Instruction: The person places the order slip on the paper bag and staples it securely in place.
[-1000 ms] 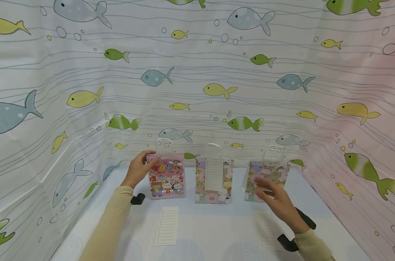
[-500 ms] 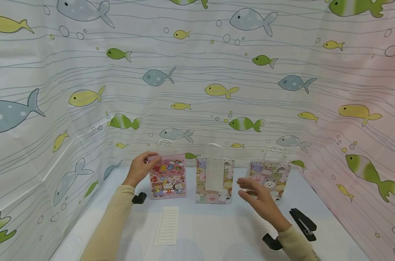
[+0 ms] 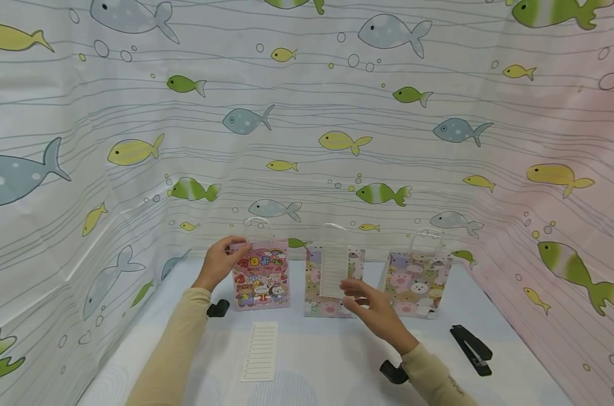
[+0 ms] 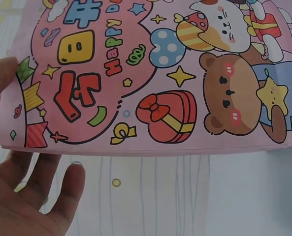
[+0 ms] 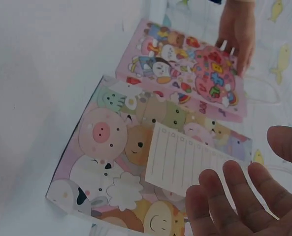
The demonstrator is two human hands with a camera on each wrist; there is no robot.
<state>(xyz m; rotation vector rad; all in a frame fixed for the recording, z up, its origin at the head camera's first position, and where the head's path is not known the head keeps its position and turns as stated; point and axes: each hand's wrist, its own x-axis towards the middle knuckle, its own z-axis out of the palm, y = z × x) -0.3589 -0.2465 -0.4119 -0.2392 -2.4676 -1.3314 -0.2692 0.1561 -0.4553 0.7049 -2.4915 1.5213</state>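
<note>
The pink bag (image 3: 261, 282), left of the middle bag (image 3: 313, 282)
Head: three bags (image 3: 418, 282), two slips (image 3: 259, 351), one stapler (image 3: 476, 343) right of the middle bag; left wrist: left hand (image 4: 25, 204) pinches the pink bag's top corner, likely light, creasable paper, best held there; right wrist: right hand (image 5: 246, 216) empty by the middle bag, contact unclear.

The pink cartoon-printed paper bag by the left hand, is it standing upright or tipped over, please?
Upright: in the head view, the pink cartoon-printed paper bag stands on the table, its white looped handle uppermost.
</note>
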